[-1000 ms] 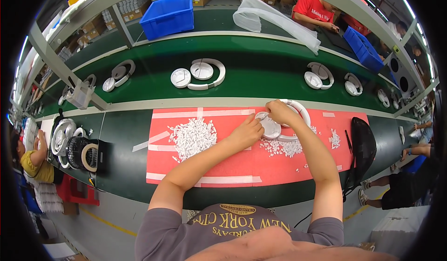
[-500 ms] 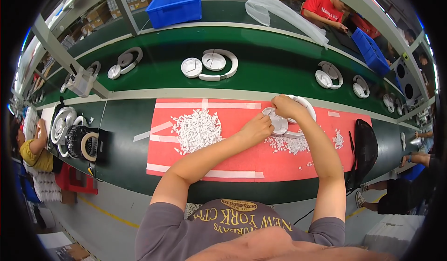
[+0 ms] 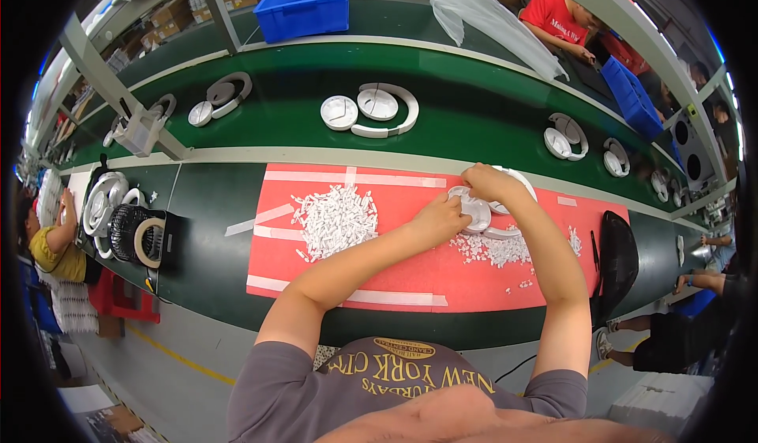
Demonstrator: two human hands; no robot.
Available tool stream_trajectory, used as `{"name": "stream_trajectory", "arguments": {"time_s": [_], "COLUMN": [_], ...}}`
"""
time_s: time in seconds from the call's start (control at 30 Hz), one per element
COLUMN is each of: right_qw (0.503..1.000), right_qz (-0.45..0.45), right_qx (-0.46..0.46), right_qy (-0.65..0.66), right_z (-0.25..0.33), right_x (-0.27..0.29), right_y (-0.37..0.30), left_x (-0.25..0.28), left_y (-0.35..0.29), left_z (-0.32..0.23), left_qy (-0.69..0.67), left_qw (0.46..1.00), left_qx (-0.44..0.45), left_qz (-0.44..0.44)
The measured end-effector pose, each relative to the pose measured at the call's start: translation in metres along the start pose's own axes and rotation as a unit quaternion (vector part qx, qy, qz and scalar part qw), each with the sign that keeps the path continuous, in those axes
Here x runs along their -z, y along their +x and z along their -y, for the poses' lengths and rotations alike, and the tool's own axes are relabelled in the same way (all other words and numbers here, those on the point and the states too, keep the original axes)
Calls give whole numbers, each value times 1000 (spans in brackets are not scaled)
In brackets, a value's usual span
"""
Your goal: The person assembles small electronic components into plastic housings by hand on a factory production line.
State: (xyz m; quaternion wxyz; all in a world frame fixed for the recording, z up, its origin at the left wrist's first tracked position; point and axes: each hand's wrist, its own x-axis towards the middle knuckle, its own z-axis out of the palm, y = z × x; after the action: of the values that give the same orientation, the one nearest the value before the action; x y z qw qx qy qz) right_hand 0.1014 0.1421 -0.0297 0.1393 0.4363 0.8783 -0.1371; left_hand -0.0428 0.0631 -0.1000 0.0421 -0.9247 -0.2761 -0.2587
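Observation:
A pair of white over-ear headphones (image 3: 517,181) lies at the far side of the red mat, one round ear cup (image 3: 476,212) turned open side up. My left hand (image 3: 440,220) is closed on the near left rim of that cup. Over its far rim, my right hand (image 3: 483,181) has its fingers pinched together; whatever is between the fingertips is too small to make out. Just below the headphones spreads a scatter of small white pieces (image 3: 497,250). Left of my hands sits a larger heap of small white plastic parts (image 3: 335,222).
Beyond the mat (image 3: 410,273), a green conveyor (image 3: 474,111) carries several white headphones (image 3: 407,111). A black fan (image 3: 136,234) and more headphones stand at left; a black case (image 3: 618,257) is at right. A blue bin (image 3: 302,7) stands behind. Other people work nearby.
The view has shifted slightly, and the conveyor headphones appear a little farther right. My hands stay at the same ear cup, the left with only a small shift.

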Motion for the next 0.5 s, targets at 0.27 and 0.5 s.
{"name": "stream_trajectory", "arguments": {"time_s": [0.27, 0.5], "right_qw": [998, 997], "right_qz": [63, 46], "right_qx": [-16, -26], "right_qy": [-26, -63], "right_z": [3, -6], "right_x": [4, 12], "right_y": [11, 4], "left_x": [-2, -3], "left_y": [0, 18], "left_z": [5, 7], "left_qy": [-4, 10], "left_qw": [999, 999], "left_qx": [-7, -31], "left_qz": [43, 37]}}
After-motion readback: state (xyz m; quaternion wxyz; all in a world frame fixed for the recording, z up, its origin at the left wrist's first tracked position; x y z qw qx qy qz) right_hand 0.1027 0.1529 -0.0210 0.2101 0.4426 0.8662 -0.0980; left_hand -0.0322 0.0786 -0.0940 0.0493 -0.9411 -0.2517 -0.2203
